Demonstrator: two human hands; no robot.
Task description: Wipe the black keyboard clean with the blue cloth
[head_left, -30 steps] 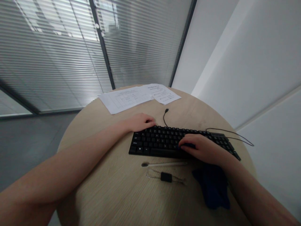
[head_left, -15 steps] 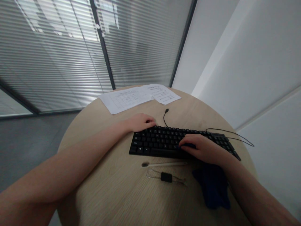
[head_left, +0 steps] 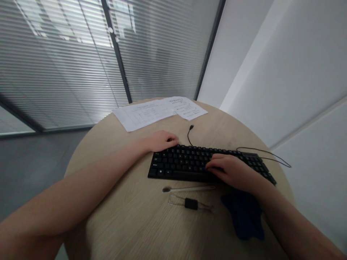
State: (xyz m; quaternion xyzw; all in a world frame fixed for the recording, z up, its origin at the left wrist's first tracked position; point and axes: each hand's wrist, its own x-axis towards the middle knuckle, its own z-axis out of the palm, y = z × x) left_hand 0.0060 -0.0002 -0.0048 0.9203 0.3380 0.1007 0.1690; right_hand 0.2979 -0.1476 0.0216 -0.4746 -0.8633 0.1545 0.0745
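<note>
hands: apart; left hand at far-left edge of keyboard, right hand curled over its middle keys; grip of both I cannot tell | keyboard: flat on table | progress: seems under way; done and remaining portions not distinguishable; brush lies unheld

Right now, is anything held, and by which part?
The left hand rests at the far left corner of the computer keyboard; whether it grips cannot be told. The right hand curls over the keys; whether it holds anything is unclear.
</note>
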